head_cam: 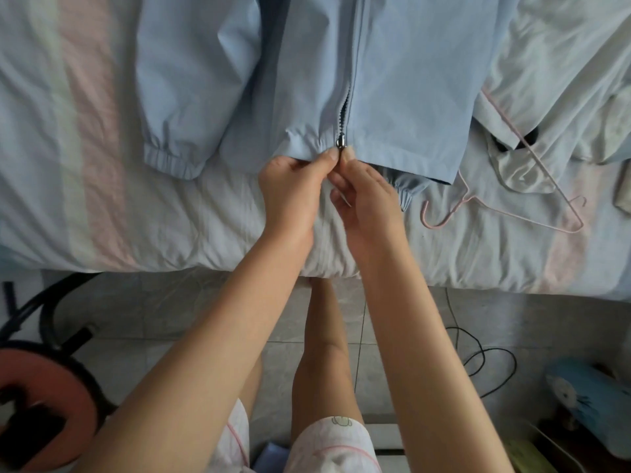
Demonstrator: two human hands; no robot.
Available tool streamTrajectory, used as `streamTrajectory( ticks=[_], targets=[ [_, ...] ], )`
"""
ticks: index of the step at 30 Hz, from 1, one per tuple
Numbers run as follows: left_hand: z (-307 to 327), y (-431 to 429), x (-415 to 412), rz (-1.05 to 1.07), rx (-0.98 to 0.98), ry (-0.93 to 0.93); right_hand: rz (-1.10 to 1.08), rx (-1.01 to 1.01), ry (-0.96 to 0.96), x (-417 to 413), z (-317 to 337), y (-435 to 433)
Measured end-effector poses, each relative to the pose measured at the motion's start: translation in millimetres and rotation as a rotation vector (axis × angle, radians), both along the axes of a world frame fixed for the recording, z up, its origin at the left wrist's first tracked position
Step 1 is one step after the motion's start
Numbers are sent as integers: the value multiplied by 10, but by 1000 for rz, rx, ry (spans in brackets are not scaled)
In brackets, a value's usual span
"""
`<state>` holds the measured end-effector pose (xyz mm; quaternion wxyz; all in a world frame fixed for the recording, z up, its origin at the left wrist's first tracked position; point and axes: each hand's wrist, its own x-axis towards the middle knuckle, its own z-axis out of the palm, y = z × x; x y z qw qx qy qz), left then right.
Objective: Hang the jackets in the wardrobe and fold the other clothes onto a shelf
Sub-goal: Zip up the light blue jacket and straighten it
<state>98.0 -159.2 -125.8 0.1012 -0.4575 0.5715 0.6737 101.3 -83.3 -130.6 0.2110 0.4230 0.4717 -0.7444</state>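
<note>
Jacket point(392, 80): likely light, thin, soft, limp, a bit slick.
Hold: best by the hem beside the zip; by the shoulders for the hanger point(459, 203).
Look: pale blue, elastic cuffs, slider point(340, 142) near the hem.
Place: flat on bed point(102, 199), hem nearest.
Hands: left hand point(290, 186) and right hand point(367, 196) pinch the hem at the zip base.

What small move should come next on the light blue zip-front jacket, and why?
Probably slide the small metal zipper slider up the teeth while the left hand holds the hem taut. Both hands pinch the light blue jacket at the zip's base, the right hand just below the slider, which sits lowest.
</note>
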Motion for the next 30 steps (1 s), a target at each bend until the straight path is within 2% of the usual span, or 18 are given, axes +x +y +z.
streamTrajectory(
  ticks=[2,4,6,8,10,14,19,22,30],
  targets=[
    [-21,-45,18,-36,-26,-5,316,272,50,-16,91,128],
    [-32,-103,39,-70,-41,10,682,670,134,-36,172,257],
    [-20,-169,46,-101,-47,35,885,1036,344,-66,246,320],
    [-23,-189,52,-142,-44,38,1040,1180,591,-94,275,328],
    [-12,-204,52,-165,-28,35,1145,1211,790,-147,227,305],
    [-11,-260,64,-175,-37,37,1126,1192,1028,-262,142,275],
    [-54,-353,73,-250,-98,9,1072,1192,958,-263,62,138],
    [-51,-399,73,-301,-116,-17,1073,1290,955,-311,16,76],
    [23,-641,57,-208,-101,23,1125,1309,983,-538,4,-173]
  ],
)
